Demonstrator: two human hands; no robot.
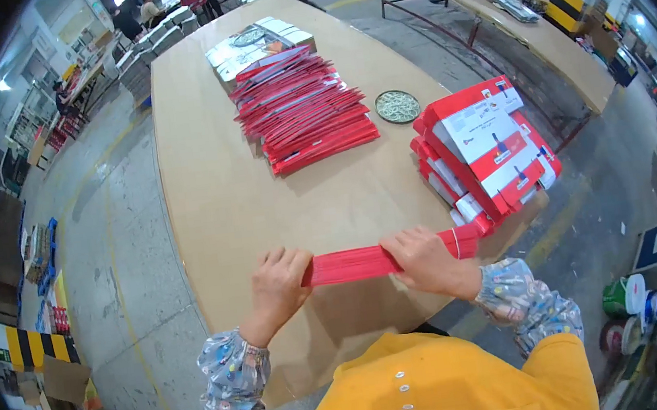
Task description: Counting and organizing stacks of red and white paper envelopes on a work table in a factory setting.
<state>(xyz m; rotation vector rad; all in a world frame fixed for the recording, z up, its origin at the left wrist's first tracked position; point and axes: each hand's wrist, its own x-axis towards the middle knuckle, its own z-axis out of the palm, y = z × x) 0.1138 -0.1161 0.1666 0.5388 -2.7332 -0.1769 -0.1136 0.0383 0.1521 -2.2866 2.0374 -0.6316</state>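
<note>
I watch left grip and right grip clasp a long, layered red cardboard bundle; uneven pressure could let layers slip.

Red layered bundle, held level and crosswise, white band near right end
</note>
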